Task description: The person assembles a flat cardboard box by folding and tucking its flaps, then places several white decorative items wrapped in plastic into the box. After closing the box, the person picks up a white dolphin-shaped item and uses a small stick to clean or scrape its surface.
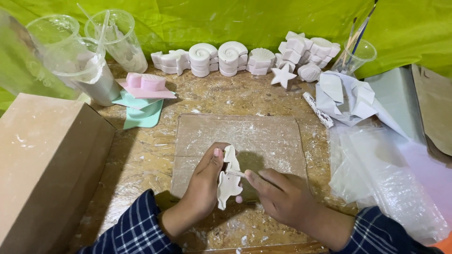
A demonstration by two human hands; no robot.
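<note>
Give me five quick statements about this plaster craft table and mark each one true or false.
1. The left hand holds a white plaster cast. True.
2. The right hand is empty. False: it holds a thin tool against the cast.
3. A white star stands near the row of shell casts. True.
4. The cardboard box sits on the right. False: it is on the left.
5. The clear cup at the back right holds brushes. True.
</note>
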